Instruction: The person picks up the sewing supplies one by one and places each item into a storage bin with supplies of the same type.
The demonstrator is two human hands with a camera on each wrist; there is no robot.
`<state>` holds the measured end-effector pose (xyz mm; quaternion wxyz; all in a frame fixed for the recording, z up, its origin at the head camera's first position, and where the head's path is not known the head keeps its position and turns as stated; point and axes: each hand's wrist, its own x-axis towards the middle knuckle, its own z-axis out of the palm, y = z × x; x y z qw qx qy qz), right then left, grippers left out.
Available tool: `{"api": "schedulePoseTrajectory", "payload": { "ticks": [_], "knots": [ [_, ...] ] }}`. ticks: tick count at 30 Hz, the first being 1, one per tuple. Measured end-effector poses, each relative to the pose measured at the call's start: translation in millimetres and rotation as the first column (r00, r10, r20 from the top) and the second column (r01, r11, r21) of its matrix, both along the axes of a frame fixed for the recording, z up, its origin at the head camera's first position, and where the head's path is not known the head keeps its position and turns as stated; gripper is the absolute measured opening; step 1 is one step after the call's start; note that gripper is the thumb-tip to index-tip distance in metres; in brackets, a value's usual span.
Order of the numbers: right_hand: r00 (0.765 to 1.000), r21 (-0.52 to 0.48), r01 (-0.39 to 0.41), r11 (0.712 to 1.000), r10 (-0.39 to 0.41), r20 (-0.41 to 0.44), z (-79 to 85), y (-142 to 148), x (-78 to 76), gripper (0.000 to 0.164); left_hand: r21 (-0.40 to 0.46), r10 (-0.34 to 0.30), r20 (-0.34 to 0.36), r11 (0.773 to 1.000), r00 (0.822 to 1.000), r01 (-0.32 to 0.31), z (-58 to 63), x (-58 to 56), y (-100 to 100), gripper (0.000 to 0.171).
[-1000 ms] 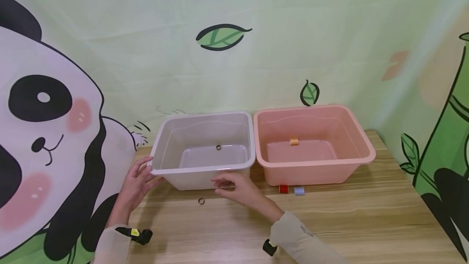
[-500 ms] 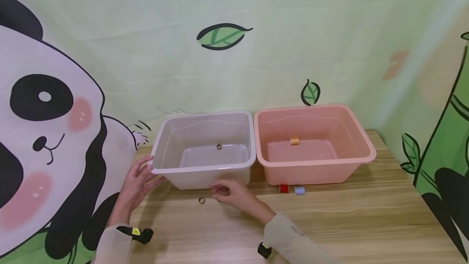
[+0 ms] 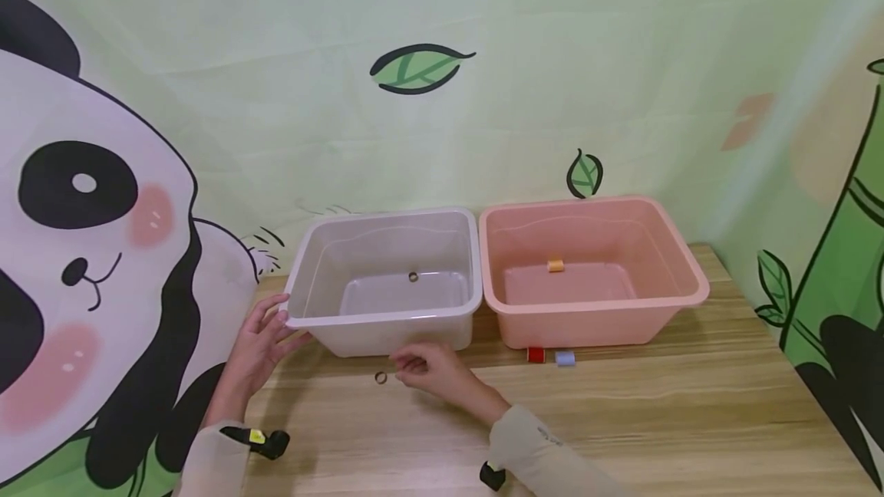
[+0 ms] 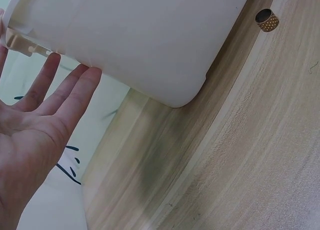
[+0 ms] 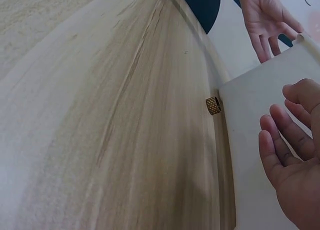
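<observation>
Small dark lettering runs along my right sleeve, too small to read, and the black wrist device below my left hand carries a yellow patch. The grey tub stands just beyond my right hand, its near wall close past the fingers and its rim higher than they are. Farther to the right of that hand is the pink tub; the two rims meet or nearly meet, I cannot tell which. The wooden table stretches toward me and out to the right of my right hand. My right hand is empty, its fingers loosely bent and a little apart. Just left of its fingertips lies the dotted ring, on the wood before the grey tub; a second ring lies inside that tub. My left hand is spread, its fingertips touching the tub's left edge. To the right of my right hand, a red spool and a pale blue spool lie before the pink tub, and an orange spool lies inside it
</observation>
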<state>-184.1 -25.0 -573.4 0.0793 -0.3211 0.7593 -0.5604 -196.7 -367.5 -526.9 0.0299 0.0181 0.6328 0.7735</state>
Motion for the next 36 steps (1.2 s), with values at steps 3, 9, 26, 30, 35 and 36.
{"api": "schedulePoseTrajectory", "payload": {
  "ticks": [3, 9, 26, 30, 35, 36],
  "knots": [
    [1.0, 0.01, 0.002, 1.0, -0.002, -0.003, -2.4, -1.3, 0.0, 0.023, 0.004, -0.001, 0.0, 1.0, 1.0, 0.001, -1.0, 0.5, 0.1, 0.032],
    [1.0, 0.066, 0.009, 0.998, -0.008, -0.008, -6.3, -4.8, 0.1, 0.024, 0.016, 0.0, 0.005, 1.0, 1.0, 0.0, -3.1, 1.0, -1.8, 0.033],
    [0.997, 0.099, 0.064, 0.993, -0.06, -0.045, -28.9, -20.2, -3.4, 0.023, 0.015, -0.015, -0.005, 1.0, 1.0, 0.015, -2.4, 2.1, -1.6, 0.035],
    [0.995, 0.141, 0.06, 0.988, -0.047, -0.093, -32.6, -25.0, -4.4, 0.024, 0.029, -0.022, -0.012, 0.999, 1.0, 0.023, -2.5, 1.4, -1.4, 0.034],
    [0.984, 0.223, 0.101, 0.97, -0.064, -0.167, -40.1, -31.4, -6.6, 0.025, 0.046, -0.034, -0.03, 0.998, 0.999, 0.035, -2.5, 0.3, -1.4, 0.031],
    [0.981, 0.235, 0.115, 0.965, -0.074, -0.178, -41.2, -32.6, -6.8, 0.026, 0.048, -0.033, -0.03, 0.998, 0.999, 0.035, -2.2, 0.1, -1.3, 0.031]
  ]
}}
